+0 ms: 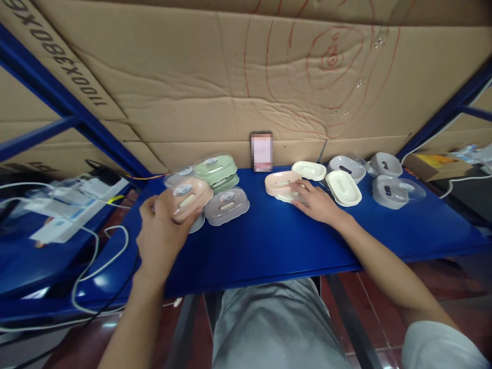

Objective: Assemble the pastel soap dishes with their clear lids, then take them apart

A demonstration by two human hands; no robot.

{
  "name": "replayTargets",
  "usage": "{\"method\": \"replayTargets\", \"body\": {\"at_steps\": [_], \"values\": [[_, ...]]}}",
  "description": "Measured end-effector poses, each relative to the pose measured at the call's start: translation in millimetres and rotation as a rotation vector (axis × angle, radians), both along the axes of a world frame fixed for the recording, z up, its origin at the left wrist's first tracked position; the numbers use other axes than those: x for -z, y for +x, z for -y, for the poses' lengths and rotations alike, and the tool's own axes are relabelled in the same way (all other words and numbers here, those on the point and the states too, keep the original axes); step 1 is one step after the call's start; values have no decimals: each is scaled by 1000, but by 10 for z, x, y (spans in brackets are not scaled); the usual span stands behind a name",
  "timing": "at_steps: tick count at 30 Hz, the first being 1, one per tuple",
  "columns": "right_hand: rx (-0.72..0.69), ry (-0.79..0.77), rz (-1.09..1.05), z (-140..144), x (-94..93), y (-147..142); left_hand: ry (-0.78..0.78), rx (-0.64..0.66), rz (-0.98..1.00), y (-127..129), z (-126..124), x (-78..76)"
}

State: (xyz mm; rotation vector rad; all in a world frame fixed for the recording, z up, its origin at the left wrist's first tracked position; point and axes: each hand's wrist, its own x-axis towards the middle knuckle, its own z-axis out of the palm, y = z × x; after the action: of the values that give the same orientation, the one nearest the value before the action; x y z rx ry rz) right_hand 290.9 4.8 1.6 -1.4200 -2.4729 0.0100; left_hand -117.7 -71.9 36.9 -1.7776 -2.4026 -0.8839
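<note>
My left hand [163,225] is closed around a pink soap box [192,199] with a clear lid and a round label. It holds this box at the left group of lidded boxes. Beside it lie a grey soap box [227,206] and a stack of green soap boxes [216,168]. At the middle right, my right hand [313,201] grips the right end of an uncovered pink soap dish [274,183]. A cream tray [286,197] shows at the dish's near side, partly hidden by the fingers.
Two more cream trays, one behind [308,170] and one to the right [344,188], lie near grey dishes [346,169]. A phone [262,151] leans against the cardboard [184,77]. White cables [90,256] and a power strip [79,210] lie left of the blue table [265,246].
</note>
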Motion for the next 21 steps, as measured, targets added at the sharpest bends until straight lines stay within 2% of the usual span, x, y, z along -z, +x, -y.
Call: {"method": "replayTargets", "body": {"at_steps": [7, 13, 18, 21], "values": [[-12, -1, -6, -5, 16, 9, 19, 7, 41, 105, 27, 18], [-14, -30, 0, 3, 7, 1, -5, -66, 10, 186, -13, 49], [-32, -55, -8, 9, -29, 12, 19, 12, 100, 78, -44, 90], [-57, -36, -29, -6, -27, 57, 117, 58, 22, 53, -18, 69]]}}
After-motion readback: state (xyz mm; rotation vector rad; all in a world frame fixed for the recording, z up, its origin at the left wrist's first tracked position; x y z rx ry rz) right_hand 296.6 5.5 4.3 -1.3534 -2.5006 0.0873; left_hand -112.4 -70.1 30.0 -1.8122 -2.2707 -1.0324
